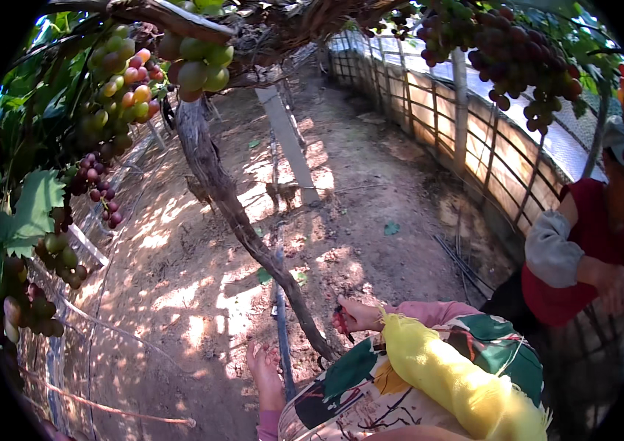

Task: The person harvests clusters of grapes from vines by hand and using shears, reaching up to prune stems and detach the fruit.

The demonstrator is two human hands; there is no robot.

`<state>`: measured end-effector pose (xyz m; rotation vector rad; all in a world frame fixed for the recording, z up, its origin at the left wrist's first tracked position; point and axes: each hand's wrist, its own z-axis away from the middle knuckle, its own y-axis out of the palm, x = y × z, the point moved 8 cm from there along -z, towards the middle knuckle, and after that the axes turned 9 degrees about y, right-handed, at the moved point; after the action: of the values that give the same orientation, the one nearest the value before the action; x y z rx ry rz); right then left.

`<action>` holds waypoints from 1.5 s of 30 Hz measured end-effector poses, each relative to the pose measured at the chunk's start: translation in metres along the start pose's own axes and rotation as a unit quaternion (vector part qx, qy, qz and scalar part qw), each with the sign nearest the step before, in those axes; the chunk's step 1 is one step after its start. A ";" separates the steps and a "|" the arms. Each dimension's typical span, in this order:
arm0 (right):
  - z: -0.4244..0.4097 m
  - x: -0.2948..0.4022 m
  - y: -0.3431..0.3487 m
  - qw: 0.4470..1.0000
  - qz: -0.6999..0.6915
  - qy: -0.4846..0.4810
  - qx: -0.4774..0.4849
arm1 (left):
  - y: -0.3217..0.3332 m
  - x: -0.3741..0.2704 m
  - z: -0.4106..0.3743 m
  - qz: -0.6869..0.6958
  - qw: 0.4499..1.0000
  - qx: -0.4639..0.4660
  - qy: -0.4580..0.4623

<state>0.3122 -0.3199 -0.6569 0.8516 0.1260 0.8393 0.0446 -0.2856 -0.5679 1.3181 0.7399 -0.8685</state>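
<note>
My right hand (357, 316), in a pink sleeve, is closed around a small red-handled tool (341, 318), likely pruning snips; its blades are too small to make out. To the left, my left hand (264, 361) is held low with its fingers apart and nothing in it. A grapevine trunk (245, 231) runs down between the two hands, with a grey-blue pipe (282, 331) just right of my left hand. Bunches of green and pink grapes (135, 82) hang at the upper left, above and away from both hands.
Darker grape bunches (527, 60) hang at the upper right. A concrete post (290, 143) leans behind the trunk. A lattice fence (438, 116) runs along the right. A person in a red vest (576, 242) is close at the right. A pink cord (108, 407) crosses the lower left.
</note>
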 end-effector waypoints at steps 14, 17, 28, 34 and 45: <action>0.046 0.011 0.038 0.988 -0.041 -0.093 0.113 | 0.024 0.026 0.018 0.003 0.987 0.110 -0.116; 0.083 0.040 0.030 0.983 -0.011 -0.178 0.045 | 0.022 0.023 0.017 -0.016 0.986 0.108 -0.125; 0.259 0.161 0.047 0.874 0.113 -0.463 -0.091 | 0.033 0.009 0.007 -0.061 0.976 0.174 -0.118; 0.311 0.155 0.070 0.831 0.139 -0.533 -0.070 | 0.190 -0.030 -0.012 -0.192 0.916 0.348 -0.061; 0.272 0.087 -0.001 0.885 0.040 -0.444 -0.137 | 0.550 -0.147 0.030 -0.270 0.670 0.558 0.409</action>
<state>0.4839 -0.4263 -0.4558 0.9002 -0.8246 0.4570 0.4471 -0.2771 -0.1645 2.7917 1.4528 -1.2808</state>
